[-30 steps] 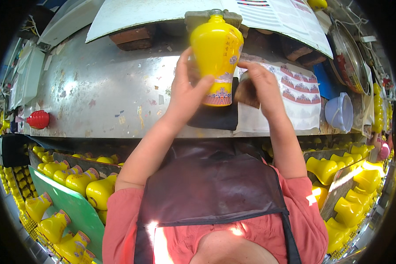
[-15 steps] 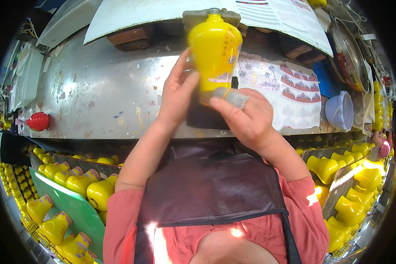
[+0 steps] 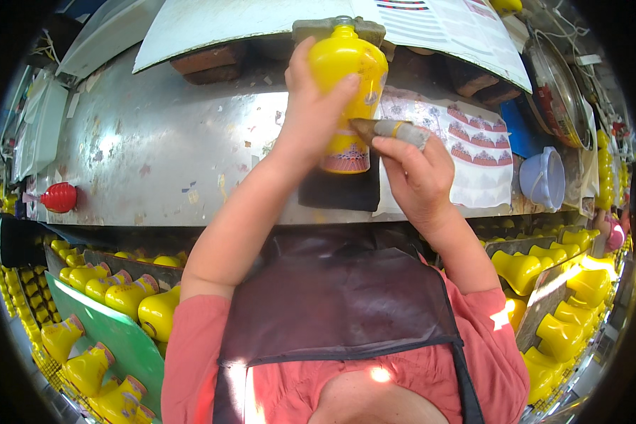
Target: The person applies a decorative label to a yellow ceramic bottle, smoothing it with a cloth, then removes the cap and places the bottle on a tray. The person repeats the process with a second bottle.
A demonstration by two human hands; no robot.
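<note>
A glossy yellow bottle [image 3: 343, 67] lies with its neck on a grey block, its wide shoulder away from me. A patterned band rings its base, and a floral decal shows on its right side. My left hand [image 3: 312, 106] grips it from the left, thumb across its front. In my right hand [image 3: 418, 166] is a short scraper-like tool [image 3: 396, 130] wrapped in grey tape. Its brown tip touches the bottle just above the patterned band. Beneath the bottle's base lies a dark pad [image 3: 339, 194].
Decal sheets [image 3: 473, 166] lie to the right on the metal table [image 3: 162, 141], near a pale blue bucket [image 3: 543, 178]. A red container [image 3: 59, 197] stands at left. Racks of yellow bottles [image 3: 159, 311] flank me. A white board [image 3: 261, 21] on bricks spans the back.
My left hand has moved up and over the bottle's front. The tool has shifted from the base to above the band, its brown tip now pointing left. The patterned band has come into sight.
</note>
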